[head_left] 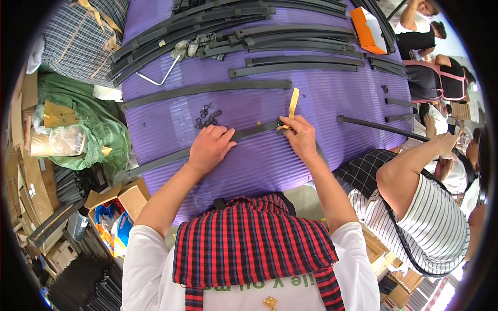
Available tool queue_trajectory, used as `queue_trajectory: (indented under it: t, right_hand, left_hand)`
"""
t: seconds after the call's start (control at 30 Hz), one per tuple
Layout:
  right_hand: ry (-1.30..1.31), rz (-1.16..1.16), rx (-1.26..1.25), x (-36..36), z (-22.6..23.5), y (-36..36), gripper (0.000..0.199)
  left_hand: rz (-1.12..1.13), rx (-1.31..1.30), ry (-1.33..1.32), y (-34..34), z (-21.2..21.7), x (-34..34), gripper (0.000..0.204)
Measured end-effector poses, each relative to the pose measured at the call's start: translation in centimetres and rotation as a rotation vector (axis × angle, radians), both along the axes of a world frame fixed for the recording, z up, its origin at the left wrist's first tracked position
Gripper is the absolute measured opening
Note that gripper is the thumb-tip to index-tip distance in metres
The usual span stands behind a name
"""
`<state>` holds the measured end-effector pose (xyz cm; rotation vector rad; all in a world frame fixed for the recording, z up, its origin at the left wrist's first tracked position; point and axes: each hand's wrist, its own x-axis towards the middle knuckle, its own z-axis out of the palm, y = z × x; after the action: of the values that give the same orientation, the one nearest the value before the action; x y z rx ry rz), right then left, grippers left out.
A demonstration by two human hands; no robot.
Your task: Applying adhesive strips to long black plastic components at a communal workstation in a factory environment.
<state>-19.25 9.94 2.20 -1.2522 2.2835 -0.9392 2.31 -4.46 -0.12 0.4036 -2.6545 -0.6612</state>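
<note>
A long dark grey flat bar (161,163) lies slantwise across the purple table in front of me. My left hand (210,149) presses over its middle, fingers bent and closed on it. At the bar's right end, my right hand (301,136) pinches with thumb and forefinger. A narrow yellow strip (294,102) sticks up from that pinch; whatever small part sits under the fingertips is mostly hidden. Just beyond my left hand lies a loose cluster of small black rings (207,115). Farther off rests another dark bar (207,93), roughly parallel.
Stacked dark bars (301,41) fill the table's far side, with a bent white rod (162,78), greyish gloves (189,49) and an orange-and-white box (369,31). A person in a striped shirt (430,217) works at right. An open carton (119,205) stands at lower left.
</note>
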Motion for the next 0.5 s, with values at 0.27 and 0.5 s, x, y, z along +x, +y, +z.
queue_trajectory:
  t: [0.27, 0.5]
  right_hand:
    - [-0.074, -0.05, -0.131, 0.0, 1.2, 0.9, 0.027]
    - [-0.76, -0.368, 0.28, 0.8, 6.2, 5.7, 0.022]
  left_hand:
    - [-0.005, -0.031, 0.004, 0.1, -0.1, 0.0, 0.032]
    - [0.009, -0.012, -0.002, 0.3, 0.2, -0.2, 0.034]
